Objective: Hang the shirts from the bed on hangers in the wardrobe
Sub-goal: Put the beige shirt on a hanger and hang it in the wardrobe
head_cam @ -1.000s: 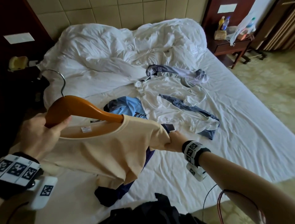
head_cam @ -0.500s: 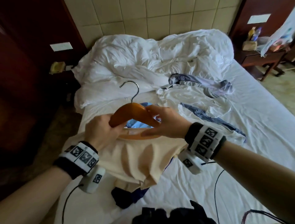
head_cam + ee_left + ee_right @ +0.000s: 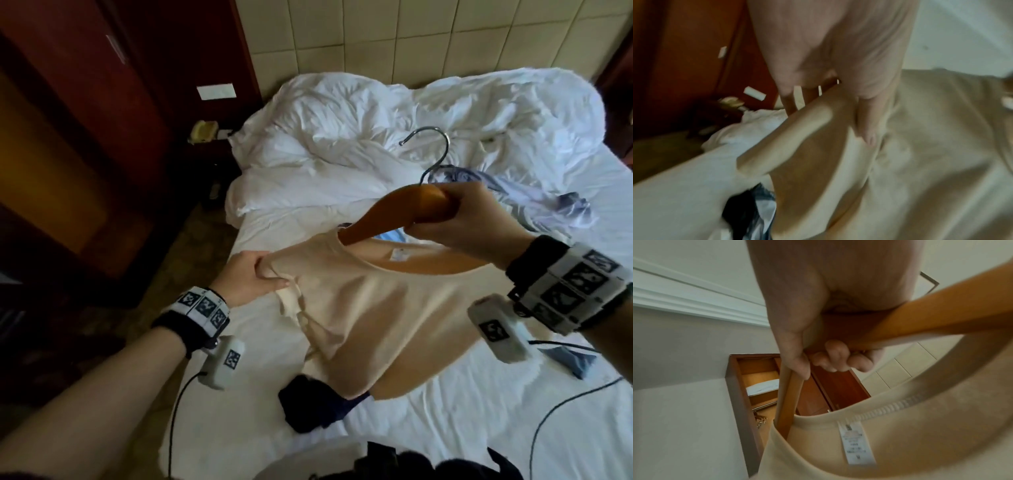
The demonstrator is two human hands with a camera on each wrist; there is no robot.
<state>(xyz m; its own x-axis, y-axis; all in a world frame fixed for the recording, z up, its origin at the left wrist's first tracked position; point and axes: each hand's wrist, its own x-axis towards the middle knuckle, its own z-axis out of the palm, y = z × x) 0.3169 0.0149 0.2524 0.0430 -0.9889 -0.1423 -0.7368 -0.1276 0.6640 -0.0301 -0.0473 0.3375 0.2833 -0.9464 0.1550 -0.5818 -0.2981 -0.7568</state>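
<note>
Right hand (image 3: 455, 226) curled round wooden hanger (image 3: 394, 209), held over bed (image 3: 479, 411). Left hand (image 3: 250, 279) pinches beige shirt (image 3: 376, 308) shoulder — fabric bunched there. Risk: hard tug drags neckline off hanger arm — shirt slips off onto bed.

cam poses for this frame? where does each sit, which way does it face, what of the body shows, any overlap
Head: on the head, looking down at the bed; both forearms, left hand and right hand show.
Left wrist: along the left hand, facing the beige shirt it pinches; palm and fingers show.
Right wrist: under the right hand, tilted up at ceiling and wardrobe; curled fingers on the wooden hanger.
Shared: all three see the beige shirt; head and right wrist share the hanger.
</note>
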